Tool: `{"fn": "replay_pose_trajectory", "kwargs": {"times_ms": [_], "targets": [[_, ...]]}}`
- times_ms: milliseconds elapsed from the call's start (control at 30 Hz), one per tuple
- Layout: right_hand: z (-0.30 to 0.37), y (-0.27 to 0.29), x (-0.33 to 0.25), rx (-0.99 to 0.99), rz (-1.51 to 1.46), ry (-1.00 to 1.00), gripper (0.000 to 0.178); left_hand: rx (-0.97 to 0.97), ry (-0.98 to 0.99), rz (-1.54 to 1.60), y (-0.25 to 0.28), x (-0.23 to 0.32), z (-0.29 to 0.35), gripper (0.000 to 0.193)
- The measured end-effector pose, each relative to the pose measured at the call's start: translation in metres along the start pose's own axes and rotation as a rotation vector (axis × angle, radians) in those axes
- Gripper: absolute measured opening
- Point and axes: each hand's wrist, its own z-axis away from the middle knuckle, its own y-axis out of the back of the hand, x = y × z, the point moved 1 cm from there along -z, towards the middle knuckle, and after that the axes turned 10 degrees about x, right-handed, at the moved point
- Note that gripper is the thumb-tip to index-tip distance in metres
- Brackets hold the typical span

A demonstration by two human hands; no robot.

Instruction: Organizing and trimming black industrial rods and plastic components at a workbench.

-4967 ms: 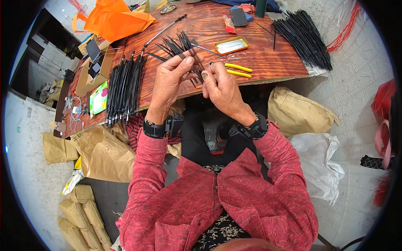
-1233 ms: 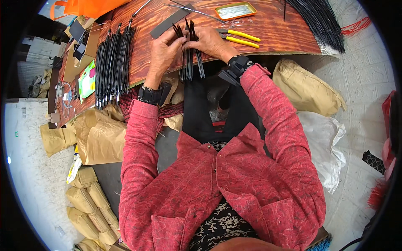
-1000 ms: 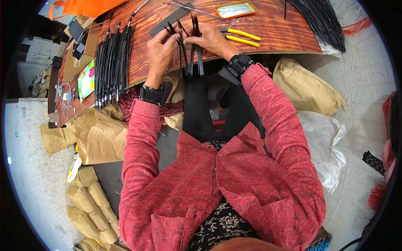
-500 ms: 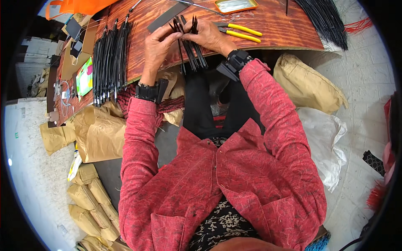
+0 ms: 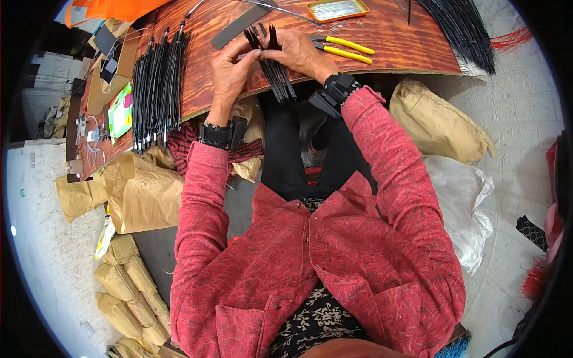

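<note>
My L grip (image 5: 230,67) & R grip (image 5: 298,51) pinch blk strips (image 5: 279,82)
Ylw-hdl pliers (image 5: 347,53) on surface (image 5: 412,52), just R of R grip.

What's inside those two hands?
Thin black strips, held by the left hand and the right hand. Their ends stick out above and below. The hands cover parts of their middles, so those bits can't be seen.

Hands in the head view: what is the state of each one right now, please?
Left hand: closed, holding a bundle of thin black strips.
Right hand: closed, holding the same bundle.
</note>
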Motion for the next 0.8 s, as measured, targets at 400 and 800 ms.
{"fn": "replay_pose_trajectory", "kwargs": {"times_ms": [400, 800], "targets": [[-0.005, 0.004, -0.002, -0.052, -0.085, -0.08, 0.033, 0.002, 0.027, 0.025, -0.001, 0.007, 0.0, 0.021], [0.003, 0.003, 0.01, 0.0, -0.119, -0.123, 0.024, -0.016, 0.029, 0.03, 0.005, 0.005, -0.001, 0.019]]}}
